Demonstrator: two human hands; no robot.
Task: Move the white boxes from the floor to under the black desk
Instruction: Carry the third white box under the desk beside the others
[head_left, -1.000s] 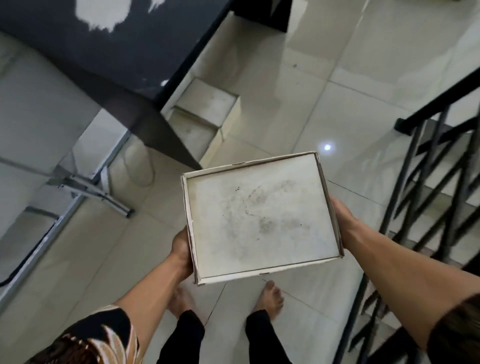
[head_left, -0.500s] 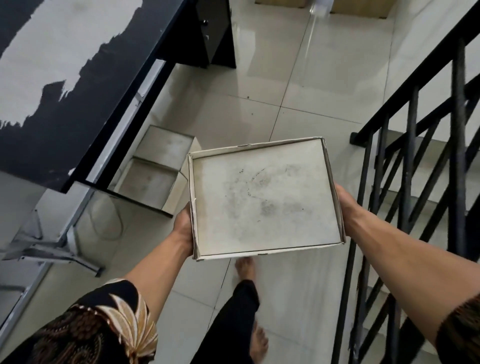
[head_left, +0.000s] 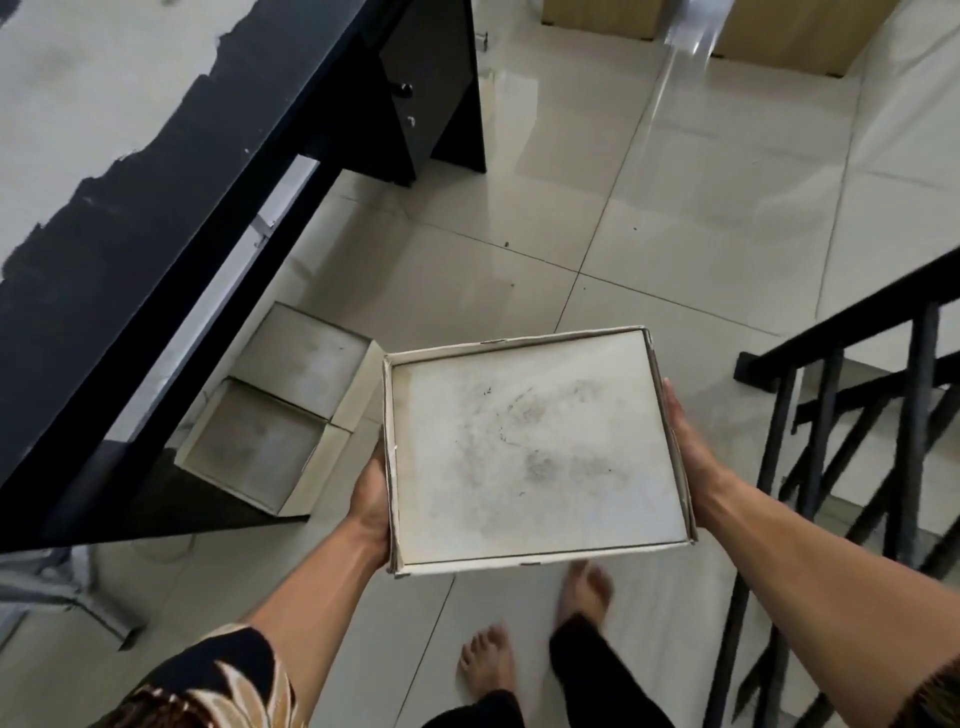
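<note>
I carry a flat, dusty white box (head_left: 535, 452) level at waist height, above the tiled floor. My left hand (head_left: 371, 501) grips its left edge and my right hand (head_left: 685, 441) presses against its right edge. The black desk (head_left: 130, 270), its top partly scuffed white, runs along the left. Two more white boxes lie side by side on the floor at the desk's edge: the far white box (head_left: 306, 358) and the near white box (head_left: 254, 447), both partly under the desktop. The carried box hangs just right of them.
A black stair railing (head_left: 841, 405) stands close on the right with steps below it. The desk's black drawer cabinet (head_left: 431, 93) is at the top. Brown cardboard boxes (head_left: 779, 36) sit at the far wall. My bare feet (head_left: 584, 592) are on the tiles below the box.
I have stepped forward along the desk with the box held in both hands. The two floor boxes now lie beside the carried box, and more of the drawer cabinet shows.
</note>
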